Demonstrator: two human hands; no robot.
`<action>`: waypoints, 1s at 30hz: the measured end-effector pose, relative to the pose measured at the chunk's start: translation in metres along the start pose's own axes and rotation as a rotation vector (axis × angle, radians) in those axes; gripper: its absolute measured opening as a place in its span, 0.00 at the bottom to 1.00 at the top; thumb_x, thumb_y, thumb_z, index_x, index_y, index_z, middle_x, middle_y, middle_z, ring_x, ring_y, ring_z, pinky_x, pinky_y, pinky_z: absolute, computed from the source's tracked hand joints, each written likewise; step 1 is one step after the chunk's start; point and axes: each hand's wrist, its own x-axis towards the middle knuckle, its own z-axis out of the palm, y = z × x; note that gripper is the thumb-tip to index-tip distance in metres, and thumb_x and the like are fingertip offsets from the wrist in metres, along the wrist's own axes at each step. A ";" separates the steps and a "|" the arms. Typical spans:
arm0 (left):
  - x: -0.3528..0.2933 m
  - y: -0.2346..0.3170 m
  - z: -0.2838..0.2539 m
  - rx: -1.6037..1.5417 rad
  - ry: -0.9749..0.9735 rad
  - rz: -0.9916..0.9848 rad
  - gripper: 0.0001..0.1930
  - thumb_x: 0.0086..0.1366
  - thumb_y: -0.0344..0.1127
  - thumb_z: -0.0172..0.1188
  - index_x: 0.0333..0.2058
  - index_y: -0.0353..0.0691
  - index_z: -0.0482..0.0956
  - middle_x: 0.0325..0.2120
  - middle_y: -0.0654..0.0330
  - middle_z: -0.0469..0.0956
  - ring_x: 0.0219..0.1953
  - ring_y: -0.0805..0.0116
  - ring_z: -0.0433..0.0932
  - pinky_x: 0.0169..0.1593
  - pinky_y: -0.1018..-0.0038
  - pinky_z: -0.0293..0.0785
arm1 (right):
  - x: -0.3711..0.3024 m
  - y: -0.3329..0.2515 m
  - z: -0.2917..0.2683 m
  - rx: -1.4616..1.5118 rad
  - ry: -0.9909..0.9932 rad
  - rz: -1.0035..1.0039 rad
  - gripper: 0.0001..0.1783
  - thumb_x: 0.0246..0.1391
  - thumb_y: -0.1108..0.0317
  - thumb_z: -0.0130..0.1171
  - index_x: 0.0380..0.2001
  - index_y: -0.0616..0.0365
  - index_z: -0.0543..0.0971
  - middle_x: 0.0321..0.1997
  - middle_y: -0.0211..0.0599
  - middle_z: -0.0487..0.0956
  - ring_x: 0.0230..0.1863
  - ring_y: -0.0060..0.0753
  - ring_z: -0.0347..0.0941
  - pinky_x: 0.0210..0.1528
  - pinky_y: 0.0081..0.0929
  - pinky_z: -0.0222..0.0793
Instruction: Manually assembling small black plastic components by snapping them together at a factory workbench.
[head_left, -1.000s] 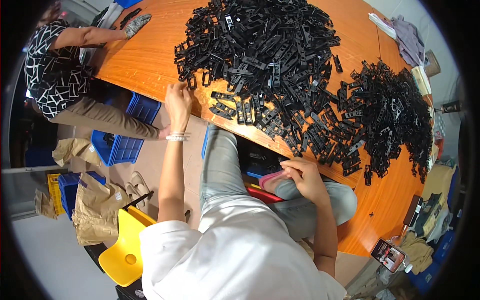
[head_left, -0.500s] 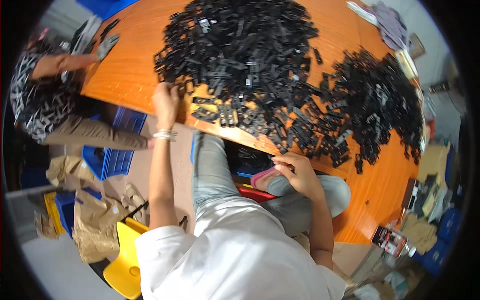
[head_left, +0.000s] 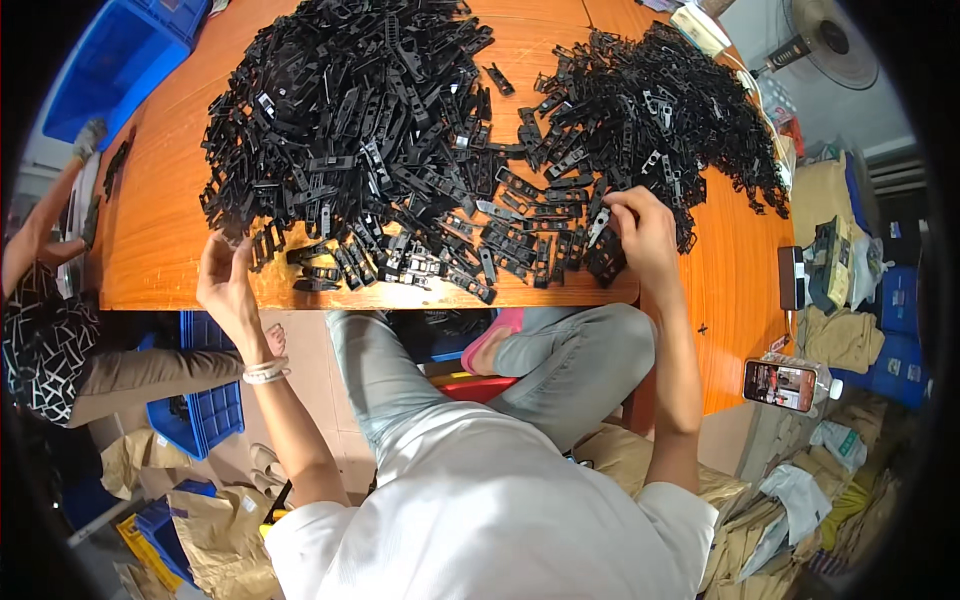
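Grip part-closed, hold undetermined: left hand (head_left: 228,288) at frame left, right hand (head_left: 648,240) beside a clip (head_left: 599,227); pile (head_left: 330,110) apparently placed within reach.

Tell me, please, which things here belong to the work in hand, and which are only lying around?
Seemingly in the work:
- larger pile of black parts, left hand at its edge
- smaller black pile, right hand beside it
- wooden table

Seemingly just around:
- phone
- brown paper bag
- fan

Your table (head_left: 740,290) shows smooth, glossy wood; the black parts (head_left: 340,110) look like semi-matt plastic, though some glints could be metal. Your shirt (head_left: 460,510) is matt cloth, the brown bag (head_left: 225,530) creased paper.
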 end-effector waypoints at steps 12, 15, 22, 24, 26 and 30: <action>-0.075 0.049 0.053 -0.042 -0.397 0.124 0.16 0.45 0.18 0.60 0.35 0.35 0.75 0.24 0.65 0.70 0.26 0.78 0.68 0.31 0.84 0.65 | 0.052 0.017 0.046 -0.555 -0.046 -0.040 0.09 0.44 0.68 0.54 0.24 0.63 0.79 0.27 0.44 0.74 0.35 0.43 0.70 0.38 0.35 0.66; -0.083 0.057 0.057 0.007 -0.438 0.123 0.16 0.44 0.18 0.61 0.35 0.34 0.75 0.24 0.64 0.69 0.27 0.78 0.67 0.33 0.83 0.65 | 0.046 0.012 0.038 -0.416 -0.160 0.001 0.08 0.45 0.68 0.55 0.24 0.61 0.79 0.27 0.43 0.74 0.35 0.42 0.70 0.38 0.33 0.65; -0.095 0.063 0.067 -0.061 -0.519 0.033 0.16 0.45 0.18 0.61 0.36 0.34 0.74 0.24 0.65 0.68 0.27 0.79 0.67 0.33 0.84 0.65 | 0.057 0.023 0.034 -0.449 0.083 -0.096 0.06 0.42 0.71 0.56 0.25 0.60 0.78 0.28 0.38 0.73 0.35 0.40 0.69 0.37 0.32 0.65; -0.099 0.064 0.070 -0.059 -0.535 0.036 0.16 0.45 0.19 0.61 0.36 0.33 0.74 0.23 0.65 0.67 0.27 0.79 0.67 0.34 0.84 0.65 | 0.060 0.030 0.037 -0.539 0.093 -0.119 0.06 0.41 0.70 0.57 0.25 0.59 0.77 0.27 0.38 0.72 0.34 0.39 0.68 0.37 0.33 0.62; -0.102 0.064 0.071 -0.047 -0.538 0.031 0.16 0.45 0.19 0.61 0.36 0.33 0.74 0.23 0.65 0.67 0.27 0.78 0.67 0.34 0.84 0.64 | 0.062 0.028 0.038 -0.679 0.108 -0.143 0.07 0.40 0.69 0.57 0.25 0.59 0.76 0.27 0.38 0.72 0.34 0.39 0.67 0.38 0.33 0.59; -0.106 0.058 0.070 -0.054 -0.574 -0.005 0.15 0.46 0.19 0.60 0.36 0.32 0.73 0.24 0.65 0.68 0.27 0.79 0.68 0.34 0.85 0.65 | 0.060 0.025 0.033 -0.683 0.020 -0.073 0.07 0.39 0.70 0.58 0.25 0.59 0.76 0.28 0.38 0.73 0.34 0.38 0.66 0.39 0.33 0.56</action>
